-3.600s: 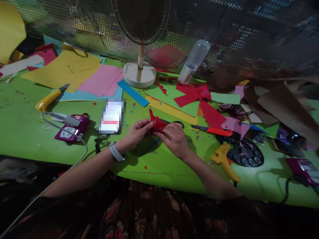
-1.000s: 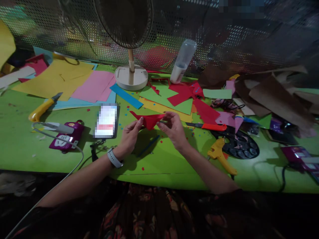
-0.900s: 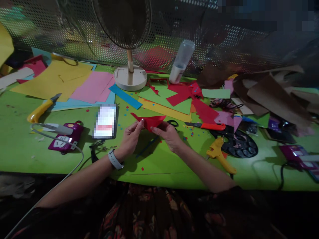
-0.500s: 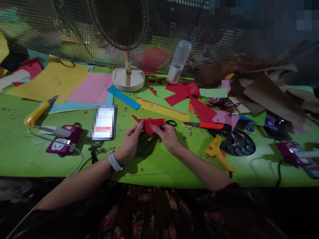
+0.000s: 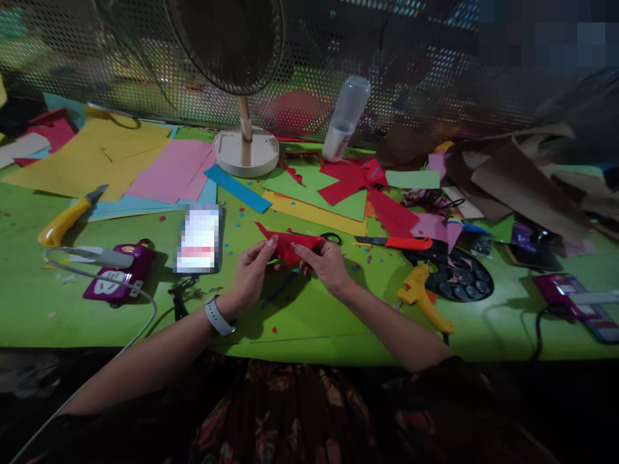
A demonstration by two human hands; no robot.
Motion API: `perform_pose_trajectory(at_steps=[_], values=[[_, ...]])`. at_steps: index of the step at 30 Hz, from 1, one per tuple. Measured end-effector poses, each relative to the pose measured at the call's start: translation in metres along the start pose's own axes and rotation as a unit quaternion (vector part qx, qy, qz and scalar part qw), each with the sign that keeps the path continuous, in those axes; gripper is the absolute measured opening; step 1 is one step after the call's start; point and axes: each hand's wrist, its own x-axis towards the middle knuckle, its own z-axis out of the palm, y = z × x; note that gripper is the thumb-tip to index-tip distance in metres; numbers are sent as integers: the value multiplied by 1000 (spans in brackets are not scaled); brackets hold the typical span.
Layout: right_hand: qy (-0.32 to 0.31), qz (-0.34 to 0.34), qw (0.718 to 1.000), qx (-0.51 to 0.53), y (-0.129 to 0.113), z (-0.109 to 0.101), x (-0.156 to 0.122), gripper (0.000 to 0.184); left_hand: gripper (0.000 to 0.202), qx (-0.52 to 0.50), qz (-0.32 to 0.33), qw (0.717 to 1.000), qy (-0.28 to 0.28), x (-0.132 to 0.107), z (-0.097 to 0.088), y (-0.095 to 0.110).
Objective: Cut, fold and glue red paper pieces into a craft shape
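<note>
A folded piece of red paper point(image 5: 289, 243) is held just above the green table point(image 5: 314, 316) between both hands. My left hand point(image 5: 251, 274), with a pale watch on the wrist, pinches its left side between thumb and fingers. My right hand point(image 5: 326, 264) pinches its right side, fingers curled over the fold. The black-handled scissors point(image 5: 331, 239) lie right behind my right hand. A thin blue strip point(image 5: 280, 290) lies on the table under the hands.
A phone point(image 5: 198, 238) lies left of my hands, with a purple case point(image 5: 118, 277) and a cable further left. To the right are a red-handled knife point(image 5: 401, 243), a yellow glue gun point(image 5: 423, 298) and a black palette point(image 5: 459, 277). Coloured paper sheets, a fan base point(image 5: 245, 151) and a bottle point(image 5: 345, 119) stand behind.
The red paper was stretched out and raised a second ago; both hands have since lowered it toward the table and closed in on its fold. The view drifted slightly right.
</note>
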Motion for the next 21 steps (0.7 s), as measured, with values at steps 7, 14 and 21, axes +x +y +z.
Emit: perform_pose_trajectory(at_steps=[7, 14, 21], values=[[-6, 5, 1000, 3, 4, -1, 2, 34, 30, 52, 34, 996, -67, -2, 1, -3], [-14, 15, 1000, 6, 6, -2, 4, 33, 23, 40, -18, 997, -58, -1, 2, 0], [-12, 29, 999, 30, 8, -2, 4, 33, 25, 36, -16, 997, -65, 0, 0, -4]])
